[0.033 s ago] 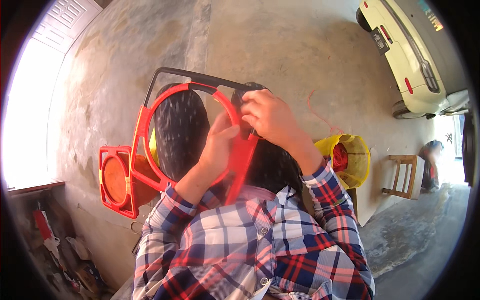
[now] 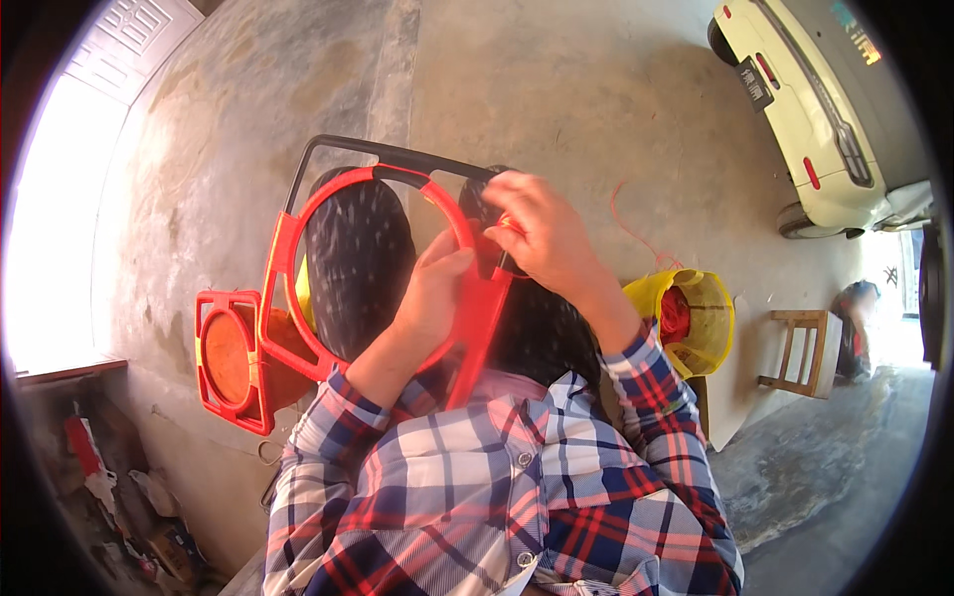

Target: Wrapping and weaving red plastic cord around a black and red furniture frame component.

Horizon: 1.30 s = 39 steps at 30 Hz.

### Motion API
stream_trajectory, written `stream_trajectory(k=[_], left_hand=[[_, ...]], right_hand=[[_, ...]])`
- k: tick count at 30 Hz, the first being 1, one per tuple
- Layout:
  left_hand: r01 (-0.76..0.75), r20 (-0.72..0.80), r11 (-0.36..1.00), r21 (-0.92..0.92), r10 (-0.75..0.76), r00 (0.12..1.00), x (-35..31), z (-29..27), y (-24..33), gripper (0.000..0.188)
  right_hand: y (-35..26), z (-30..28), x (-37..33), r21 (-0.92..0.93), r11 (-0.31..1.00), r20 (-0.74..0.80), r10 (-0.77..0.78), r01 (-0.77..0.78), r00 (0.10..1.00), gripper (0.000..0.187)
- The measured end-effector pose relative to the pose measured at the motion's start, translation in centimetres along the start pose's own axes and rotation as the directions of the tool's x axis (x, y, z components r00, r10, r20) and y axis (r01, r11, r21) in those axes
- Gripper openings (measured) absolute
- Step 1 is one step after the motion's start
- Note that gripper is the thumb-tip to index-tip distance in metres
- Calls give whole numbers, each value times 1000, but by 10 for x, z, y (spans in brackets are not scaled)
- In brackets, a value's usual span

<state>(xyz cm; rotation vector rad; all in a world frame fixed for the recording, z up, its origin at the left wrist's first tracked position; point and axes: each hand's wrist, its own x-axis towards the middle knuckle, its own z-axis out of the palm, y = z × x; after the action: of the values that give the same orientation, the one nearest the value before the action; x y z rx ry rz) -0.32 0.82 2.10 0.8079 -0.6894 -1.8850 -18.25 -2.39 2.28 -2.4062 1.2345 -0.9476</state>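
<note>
A frame with a round ring inside a squarish outline lies across my lap. Most of this frame [image 2: 284,241] is wrapped in red, while bare black bar [image 2: 397,156] shows along its far side. My left hand [image 2: 432,295] is closed around the red part right of the ring. At the far right corner, my right hand [image 2: 549,230] curls by the black bar, its fingers blurred. A bit of red strand [image 2: 511,223] shows between its thumb and fingers. Left of my knees stands a similar red frame [image 2: 256,370] with an orange round surface behind its ring.
To my right, a yellow basket [image 2: 720,333] holds a bundle of red strand [image 2: 675,314]; a loose strand [image 2: 624,221] trails onto the concrete floor. Beyond it are a wooden stool [image 2: 807,355] and a parked car [image 2: 810,129]. Assorted items lie low on the left.
My right hand has shifted slightly right and nearer me, and red strand now shows at its fingers. My left hand and the frame stay in place.
</note>
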Motion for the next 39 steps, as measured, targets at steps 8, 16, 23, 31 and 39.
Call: stream_trajectory(k=[8,16,23,31,39], left_hand=[[318,6,946,-67,-319,948,4,-6,7,42],[333,-40,931,148,-331,943,-3,11,15,24],[422,-150,894,152,-401,904,-7,0,19,17],[448,-142,884,137,-430,892,2,11,19,14],[428,-123,895,128,-414,902,1,0,17,15]], right_hand=[[-5,-6,-46,103,980,-310,195,-171,930,25],[-4,-13,-69,652,718,-209,479,-244,853,12],[-25,-119,-117,985,-44,-124,509,170,852,17],[-17,-65,-90,951,222,-83,855,-216,513,12],[-38,-24,-72,590,561,158,626,-581,764,25]])
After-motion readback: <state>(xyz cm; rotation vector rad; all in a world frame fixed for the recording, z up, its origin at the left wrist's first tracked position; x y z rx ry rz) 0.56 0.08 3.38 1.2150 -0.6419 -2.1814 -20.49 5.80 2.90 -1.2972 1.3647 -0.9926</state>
